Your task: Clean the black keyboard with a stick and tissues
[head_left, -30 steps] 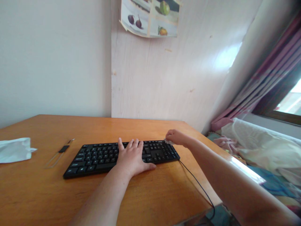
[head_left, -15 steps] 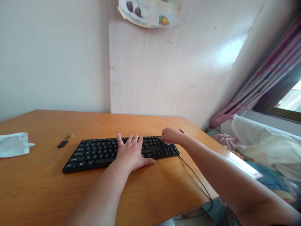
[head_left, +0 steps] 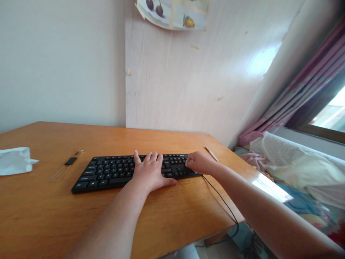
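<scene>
A black keyboard [head_left: 113, 172] was supported on the desk [head_left: 81, 223], its far edge turned toward the wall and its cable [head_left: 222, 199] led off from the right end over the near edge. It was judged to be fairly light and stiff, with a smooth case that might be slid easily if not braced; a hold at the two short ends seemed best suited to it, so that the keys would be left unpressed. The small white scrap [head_left: 186, 163] looked soft, thin and easily crumpled, best pinched by a gathered fold.

The left hand [head_left: 149, 172] was laid palm down across the keyboard's middle, its fingers spread well apart and its thumb stretched over the near edge; nothing was seen gripped by it. The right hand [head_left: 199, 162] was curled over the number pad, its fingers drawn together and clamped on the scrap, which was mostly hidden. Its forearm was slanted in from the right.
</scene>
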Action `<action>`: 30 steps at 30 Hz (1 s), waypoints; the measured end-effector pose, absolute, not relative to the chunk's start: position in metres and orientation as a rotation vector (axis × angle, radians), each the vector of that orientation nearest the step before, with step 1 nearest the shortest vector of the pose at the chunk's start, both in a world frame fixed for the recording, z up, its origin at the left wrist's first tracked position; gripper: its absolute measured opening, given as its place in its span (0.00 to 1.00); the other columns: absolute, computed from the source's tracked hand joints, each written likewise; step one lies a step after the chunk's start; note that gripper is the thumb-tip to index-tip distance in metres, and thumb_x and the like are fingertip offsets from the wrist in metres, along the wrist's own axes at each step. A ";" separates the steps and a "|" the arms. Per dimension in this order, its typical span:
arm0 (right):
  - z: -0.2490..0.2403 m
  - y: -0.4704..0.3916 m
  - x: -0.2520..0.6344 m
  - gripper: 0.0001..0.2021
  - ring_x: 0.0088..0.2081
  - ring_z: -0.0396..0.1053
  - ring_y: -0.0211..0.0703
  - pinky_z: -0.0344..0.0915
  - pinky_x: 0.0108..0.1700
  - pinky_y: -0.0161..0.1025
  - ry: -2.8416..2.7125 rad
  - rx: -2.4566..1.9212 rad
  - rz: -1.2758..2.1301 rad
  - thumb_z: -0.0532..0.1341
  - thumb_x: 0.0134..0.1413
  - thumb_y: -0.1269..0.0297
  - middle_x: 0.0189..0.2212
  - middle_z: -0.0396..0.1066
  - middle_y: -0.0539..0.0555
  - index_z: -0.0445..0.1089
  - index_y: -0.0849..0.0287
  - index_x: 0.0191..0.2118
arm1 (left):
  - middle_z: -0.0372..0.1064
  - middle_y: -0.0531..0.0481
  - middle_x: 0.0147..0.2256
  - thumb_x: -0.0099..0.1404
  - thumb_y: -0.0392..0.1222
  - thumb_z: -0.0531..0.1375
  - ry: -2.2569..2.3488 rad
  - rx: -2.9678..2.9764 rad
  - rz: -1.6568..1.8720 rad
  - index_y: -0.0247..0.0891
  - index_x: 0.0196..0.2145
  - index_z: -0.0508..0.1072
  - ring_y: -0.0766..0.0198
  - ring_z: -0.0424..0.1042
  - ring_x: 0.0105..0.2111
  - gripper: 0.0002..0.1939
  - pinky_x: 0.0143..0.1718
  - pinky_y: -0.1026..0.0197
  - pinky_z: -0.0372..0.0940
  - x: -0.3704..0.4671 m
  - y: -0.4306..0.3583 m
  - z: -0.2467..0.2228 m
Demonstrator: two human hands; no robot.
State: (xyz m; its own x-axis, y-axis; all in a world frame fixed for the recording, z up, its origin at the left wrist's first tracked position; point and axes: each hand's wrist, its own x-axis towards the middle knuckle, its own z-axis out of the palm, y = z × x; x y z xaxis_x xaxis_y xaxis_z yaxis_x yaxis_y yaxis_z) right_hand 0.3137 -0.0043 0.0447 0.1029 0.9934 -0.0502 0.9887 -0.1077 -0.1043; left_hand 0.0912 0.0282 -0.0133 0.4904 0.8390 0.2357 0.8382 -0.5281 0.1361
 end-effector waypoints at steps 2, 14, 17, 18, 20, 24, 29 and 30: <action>0.043 -0.010 0.315 0.09 0.27 0.69 0.40 0.55 0.27 0.34 -2.064 -2.283 0.170 0.59 0.48 0.64 0.25 0.75 0.52 0.78 0.57 0.31 | 0.51 0.37 0.68 0.45 0.83 0.52 1.527 2.701 0.425 0.42 0.67 0.57 0.33 0.45 0.68 0.60 0.62 0.26 0.16 0.092 0.028 -0.012; 0.042 -0.007 0.341 0.07 0.27 0.69 0.38 0.58 0.28 0.31 -1.948 -2.153 0.384 0.60 0.50 0.64 0.24 0.75 0.50 0.76 0.58 0.31 | 0.52 0.36 0.68 0.45 0.83 0.51 1.529 2.693 0.451 0.42 0.67 0.58 0.32 0.47 0.67 0.60 0.60 0.24 0.13 0.091 0.027 -0.012; 0.047 0.009 0.348 0.09 0.29 0.70 0.39 0.59 0.30 0.31 -1.856 -2.197 0.227 0.60 0.52 0.63 0.27 0.76 0.51 0.77 0.58 0.36 | 0.52 0.37 0.68 0.46 0.82 0.52 1.534 2.687 0.432 0.44 0.67 0.58 0.32 0.46 0.67 0.59 0.61 0.25 0.14 0.092 0.027 -0.011; 0.048 0.014 0.348 0.10 0.30 0.70 0.39 0.59 0.31 0.31 -1.848 -2.213 0.189 0.59 0.52 0.63 0.28 0.77 0.51 0.78 0.57 0.37 | 0.51 0.37 0.68 0.46 0.82 0.52 1.534 2.686 0.427 0.44 0.67 0.58 0.32 0.45 0.68 0.59 0.61 0.25 0.14 0.092 0.027 -0.011; 0.048 0.024 0.348 0.12 0.30 0.71 0.39 0.59 0.31 0.32 -1.871 -2.240 0.150 0.59 0.53 0.63 0.29 0.77 0.51 0.78 0.57 0.39 | 0.51 0.37 0.68 0.46 0.82 0.52 1.536 2.688 0.423 0.44 0.67 0.58 0.31 0.45 0.68 0.58 0.61 0.25 0.14 0.092 0.027 -0.011; 0.045 0.031 0.341 0.11 0.30 0.71 0.40 0.59 0.32 0.33 -1.940 -2.263 0.134 0.59 0.53 0.63 0.28 0.77 0.52 0.79 0.57 0.37 | 0.51 0.37 0.68 0.45 0.82 0.52 1.539 2.696 0.425 0.44 0.67 0.58 0.31 0.45 0.67 0.59 0.60 0.25 0.13 0.091 0.028 -0.012; 0.042 0.022 0.335 0.11 0.37 0.72 0.44 0.60 0.37 0.35 -2.004 -2.266 0.061 0.59 0.53 0.62 0.34 0.78 0.53 0.79 0.54 0.37 | 0.51 0.36 0.68 0.45 0.84 0.50 1.528 2.699 0.434 0.42 0.67 0.58 0.31 0.47 0.67 0.61 0.59 0.24 0.13 0.092 0.028 -0.012; 0.042 0.019 0.335 0.11 0.39 0.72 0.45 0.60 0.38 0.35 -2.023 -2.266 0.041 0.59 0.53 0.62 0.36 0.78 0.53 0.79 0.53 0.37 | 0.52 0.36 0.68 0.45 0.84 0.50 1.526 2.701 0.439 0.42 0.67 0.58 0.32 0.47 0.67 0.61 0.60 0.24 0.13 0.092 0.028 -0.012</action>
